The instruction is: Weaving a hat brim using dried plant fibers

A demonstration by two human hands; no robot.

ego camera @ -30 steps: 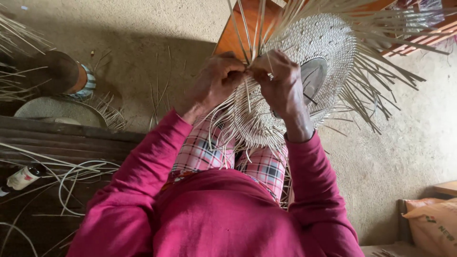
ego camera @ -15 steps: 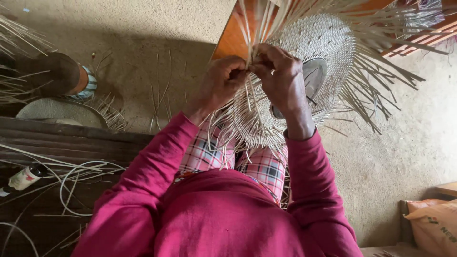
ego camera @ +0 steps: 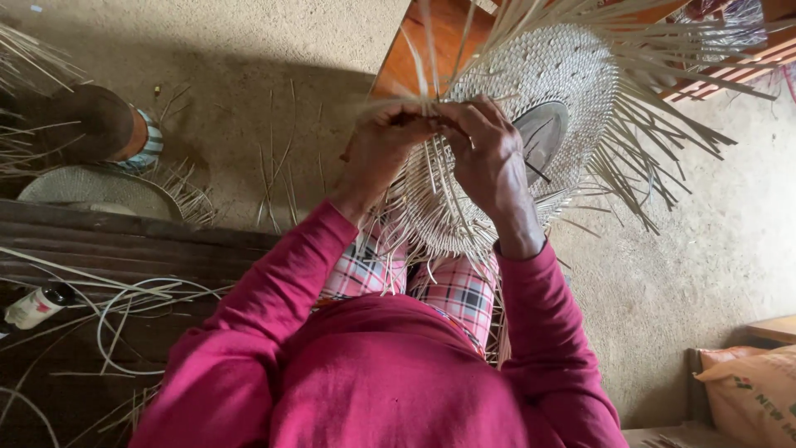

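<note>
At the far left a small white bottle with a dark cap [ego camera: 35, 306] lay on its side on the dark wooden planks [ego camera: 124, 249], among loose pale cane strands [ego camera: 124, 311] that curled across the boards. Above it, on the earthen floor [ego camera: 274, 50], sat a finished woven piece [ego camera: 95, 191], flat and pale, and just beyond it a dark rounded object with a striped band [ego camera: 112, 129], too shadowed to identify. A few stray splints [ego camera: 278, 178] lay scattered on the floor between those and you. Your left hand [ego camera: 384, 148], reaching out of a magenta sleeve [ego camera: 274, 290], was curled closed, its fingers pinching thin strips at the near edge of the work. Your right hand [ego camera: 489, 153] met it almost knuckle to knuckle, fingers bent and closed on the same cluster of strips, though exactly which strands each fingertip held could not be told. Both hands worked against the half-woven basket [ego camera: 564, 83], a pale round dome of tight weave propped on your lap over plaid trousers [ego camera: 452, 286], tilted so that its crown faced away from you. Long unwoven splints [ego camera: 655, 141] fanned out from its rim to the right and upward, some rising between your hands. Behind it stood an orange-brown wooden board [ego camera: 414, 50]. At the far right edge, low down, a tan sack [ego camera: 750, 390] rested beside a pale wooden ledge [ego camera: 771, 328].
</note>
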